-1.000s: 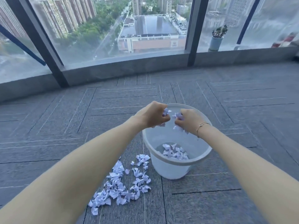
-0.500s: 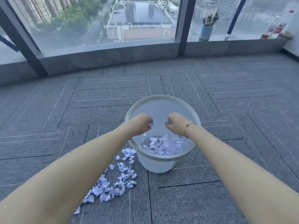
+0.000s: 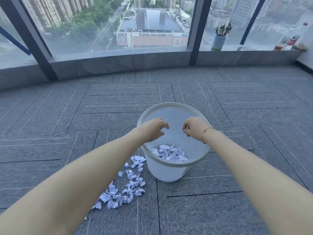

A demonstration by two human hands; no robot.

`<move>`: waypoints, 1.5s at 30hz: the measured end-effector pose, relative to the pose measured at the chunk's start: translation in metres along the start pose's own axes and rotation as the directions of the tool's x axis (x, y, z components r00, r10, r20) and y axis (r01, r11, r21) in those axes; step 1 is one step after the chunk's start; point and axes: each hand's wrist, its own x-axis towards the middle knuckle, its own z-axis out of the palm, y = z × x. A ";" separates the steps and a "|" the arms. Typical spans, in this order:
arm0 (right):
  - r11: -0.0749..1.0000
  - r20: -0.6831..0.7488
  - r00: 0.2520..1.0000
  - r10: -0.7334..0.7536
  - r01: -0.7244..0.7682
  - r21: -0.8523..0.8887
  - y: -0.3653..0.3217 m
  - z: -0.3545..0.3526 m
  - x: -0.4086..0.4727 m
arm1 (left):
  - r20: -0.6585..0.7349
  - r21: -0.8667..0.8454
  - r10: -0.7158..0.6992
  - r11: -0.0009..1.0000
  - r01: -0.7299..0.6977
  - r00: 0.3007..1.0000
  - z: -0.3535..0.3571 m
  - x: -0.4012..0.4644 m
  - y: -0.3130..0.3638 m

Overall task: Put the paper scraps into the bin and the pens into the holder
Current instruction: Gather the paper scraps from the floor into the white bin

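A white plastic bin [image 3: 169, 172] stands on the grey carpet in front of me. A heap of white paper scraps [image 3: 170, 153] lies on its bottom. More paper scraps [image 3: 126, 185] are strewn on the floor to the bin's left. My left hand [image 3: 155, 128] and my right hand [image 3: 194, 128] hover over the bin's mouth, a little apart, fingers loosely curled and spread, with nothing in them. A gold bracelet sits on my right wrist. No pens or holder are in sight near me.
A low grey sill runs under tall windows at the back. On it at the right stand a blue pot [image 3: 218, 41] holding dark sticks or a plant, and some red-and-white items [image 3: 291, 41]. Grey carpet tiles surround the bin.
Both hands held scraps over the bin a second ago; they have let them go and now hold nothing. The heap in the bin has grown. My view has tilted up.
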 end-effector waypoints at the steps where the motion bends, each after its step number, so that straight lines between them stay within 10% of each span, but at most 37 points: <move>1: 1.000 -0.010 1.000 0.005 -0.005 -0.008 -0.001 -0.003 -0.003 | -0.050 -0.005 -0.005 1.000 0.005 0.999 -0.004 -0.002 0.000; 9: 0.993 0.162 0.983 -0.088 0.100 -0.065 -0.021 -0.005 -0.017 | 0.125 0.350 -0.079 0.936 0.031 0.989 -0.023 -0.025 -0.009; 17: 0.958 -0.014 0.959 -0.282 0.281 -0.049 -0.083 -0.020 -0.013 | -0.215 0.093 -0.214 0.967 0.238 0.953 -0.063 -0.086 -0.069; 28: 0.859 0.026 0.865 -0.501 0.501 -0.100 -0.192 0.046 0.006 | 0.224 0.113 -0.571 0.820 0.561 0.790 0.032 -0.191 -0.190; 45: 0.909 0.346 0.878 -0.330 0.395 -0.136 -0.179 0.219 0.044 | 0.041 -0.191 -0.671 0.722 0.665 0.740 0.165 -0.200 -0.248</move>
